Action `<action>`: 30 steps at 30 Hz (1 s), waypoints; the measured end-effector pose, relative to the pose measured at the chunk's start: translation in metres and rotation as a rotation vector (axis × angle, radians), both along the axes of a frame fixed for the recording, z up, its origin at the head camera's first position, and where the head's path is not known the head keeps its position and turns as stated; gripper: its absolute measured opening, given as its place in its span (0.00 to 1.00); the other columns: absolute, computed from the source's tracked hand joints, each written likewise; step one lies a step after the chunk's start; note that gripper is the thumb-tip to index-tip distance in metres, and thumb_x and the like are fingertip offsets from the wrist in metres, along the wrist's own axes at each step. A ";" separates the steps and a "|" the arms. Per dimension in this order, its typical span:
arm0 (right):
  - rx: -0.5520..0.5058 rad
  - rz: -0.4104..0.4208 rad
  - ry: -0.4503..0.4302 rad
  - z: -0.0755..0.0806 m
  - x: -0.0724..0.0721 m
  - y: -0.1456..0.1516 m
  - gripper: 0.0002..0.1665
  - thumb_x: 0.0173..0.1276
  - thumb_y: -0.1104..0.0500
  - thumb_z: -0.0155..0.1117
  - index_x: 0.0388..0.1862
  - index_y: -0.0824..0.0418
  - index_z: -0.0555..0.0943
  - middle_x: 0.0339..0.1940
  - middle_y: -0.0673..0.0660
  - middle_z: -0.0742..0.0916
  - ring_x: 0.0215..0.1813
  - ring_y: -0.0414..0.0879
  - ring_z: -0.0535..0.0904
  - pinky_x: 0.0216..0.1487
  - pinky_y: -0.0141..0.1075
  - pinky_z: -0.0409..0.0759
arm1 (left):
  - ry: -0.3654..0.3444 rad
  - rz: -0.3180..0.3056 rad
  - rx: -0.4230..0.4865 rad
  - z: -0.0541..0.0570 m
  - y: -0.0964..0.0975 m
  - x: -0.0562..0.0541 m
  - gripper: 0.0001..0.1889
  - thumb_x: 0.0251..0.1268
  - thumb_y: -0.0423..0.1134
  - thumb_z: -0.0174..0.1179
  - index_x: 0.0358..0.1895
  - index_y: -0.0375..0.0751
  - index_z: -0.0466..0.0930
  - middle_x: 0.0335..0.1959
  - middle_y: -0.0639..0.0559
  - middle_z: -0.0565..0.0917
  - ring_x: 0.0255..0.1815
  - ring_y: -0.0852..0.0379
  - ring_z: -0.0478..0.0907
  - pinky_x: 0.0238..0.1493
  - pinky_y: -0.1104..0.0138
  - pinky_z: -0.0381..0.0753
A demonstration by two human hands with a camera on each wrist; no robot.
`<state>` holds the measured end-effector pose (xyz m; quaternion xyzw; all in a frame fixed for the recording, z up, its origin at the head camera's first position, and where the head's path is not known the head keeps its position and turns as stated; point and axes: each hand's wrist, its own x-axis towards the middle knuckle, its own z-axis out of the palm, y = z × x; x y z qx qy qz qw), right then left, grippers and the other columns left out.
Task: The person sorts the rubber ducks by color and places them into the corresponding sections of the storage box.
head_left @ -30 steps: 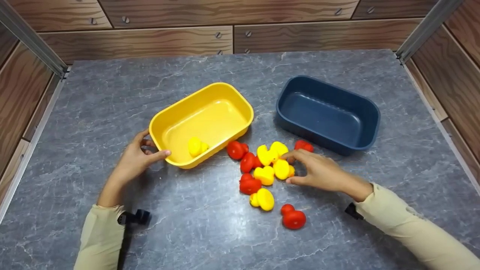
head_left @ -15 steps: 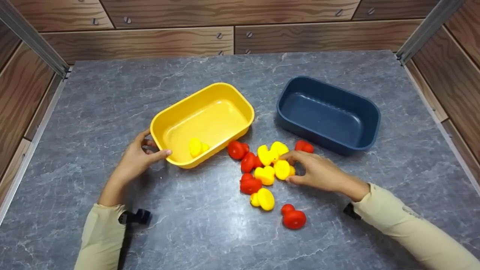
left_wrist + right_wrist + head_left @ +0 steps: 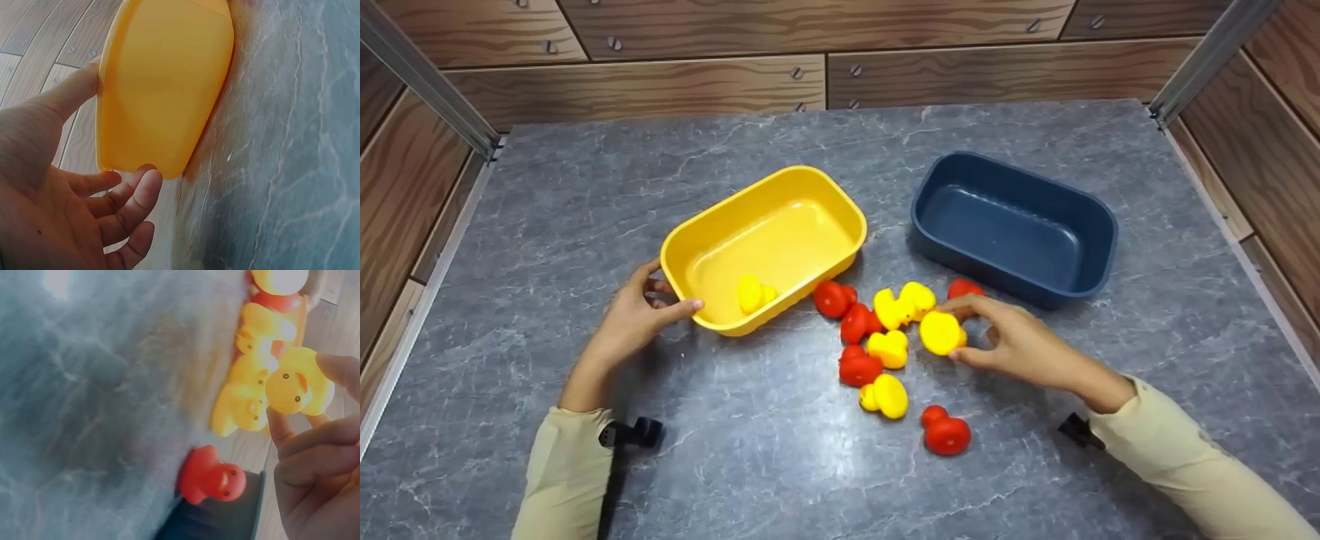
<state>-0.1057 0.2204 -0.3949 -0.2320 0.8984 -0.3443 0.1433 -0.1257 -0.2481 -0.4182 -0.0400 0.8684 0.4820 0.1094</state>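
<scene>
My right hand (image 3: 1020, 345) pinches a yellow rubber duck (image 3: 940, 334) between thumb and fingers, its flat base toward the head camera. In the right wrist view the face of this held duck (image 3: 298, 382) shows, beside other yellow ducks (image 3: 247, 394). The left hand (image 3: 631, 315) grips the near left corner of a yellow plastic tub (image 3: 765, 251), thumb over the rim and fingers along the outside. One yellow duck (image 3: 753, 294) lies inside that tub. Yellow and red rubber ducks lie mixed on the table, among them a yellow duck (image 3: 888, 349) and a red duck (image 3: 860, 366).
A dark blue tub (image 3: 1012, 225) stands at the back right, with a red duck (image 3: 964, 289) against its near side. Another red duck (image 3: 947, 432) lies apart, nearer the front. Wood-patterned panels (image 3: 660, 90) border the grey marbled table (image 3: 720, 465).
My right hand has taken hold of a yellow duck and drawn it slightly to the right, off the cluster. The left hand and both tubs have stayed in place.
</scene>
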 end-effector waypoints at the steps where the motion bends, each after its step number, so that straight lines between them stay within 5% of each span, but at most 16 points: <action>1: -0.014 -0.004 0.000 0.002 0.000 0.000 0.29 0.60 0.56 0.71 0.60 0.56 0.75 0.53 0.52 0.84 0.49 0.47 0.77 0.38 0.33 0.74 | 0.000 0.001 0.002 0.000 0.000 0.000 0.47 0.58 0.48 0.68 0.74 0.34 0.51 0.49 0.39 0.75 0.35 0.58 0.70 0.34 0.74 0.73; 5: -0.073 -0.015 -0.013 0.007 -0.003 -0.002 0.29 0.60 0.57 0.72 0.61 0.56 0.75 0.55 0.54 0.82 0.30 0.45 0.73 0.27 0.29 0.68 | 0.003 -0.003 0.013 0.000 0.000 0.000 0.47 0.58 0.46 0.68 0.74 0.32 0.50 0.50 0.38 0.75 0.34 0.59 0.70 0.32 0.74 0.72; 9: -0.134 -0.014 -0.028 0.013 -0.008 -0.008 0.30 0.60 0.58 0.72 0.62 0.56 0.73 0.57 0.53 0.81 0.17 0.38 0.58 0.21 0.28 0.63 | 0.001 -0.005 0.022 0.000 0.000 -0.001 0.47 0.58 0.45 0.68 0.74 0.31 0.49 0.51 0.38 0.75 0.34 0.59 0.70 0.32 0.74 0.72; 24: -0.292 -0.035 -0.078 0.038 -0.028 -0.041 0.30 0.62 0.61 0.70 0.62 0.56 0.73 0.53 0.57 0.81 0.16 0.39 0.59 0.20 0.27 0.62 | 0.002 0.006 0.023 0.001 -0.001 -0.002 0.47 0.57 0.48 0.69 0.74 0.33 0.51 0.50 0.37 0.75 0.35 0.57 0.72 0.33 0.74 0.74; 30: -0.359 -0.037 -0.147 0.037 -0.044 -0.066 0.30 0.63 0.58 0.69 0.63 0.55 0.72 0.55 0.57 0.81 0.16 0.43 0.67 0.25 0.27 0.73 | -0.010 0.016 0.013 0.000 0.001 -0.001 0.48 0.57 0.49 0.69 0.74 0.34 0.51 0.51 0.38 0.75 0.35 0.57 0.71 0.33 0.74 0.73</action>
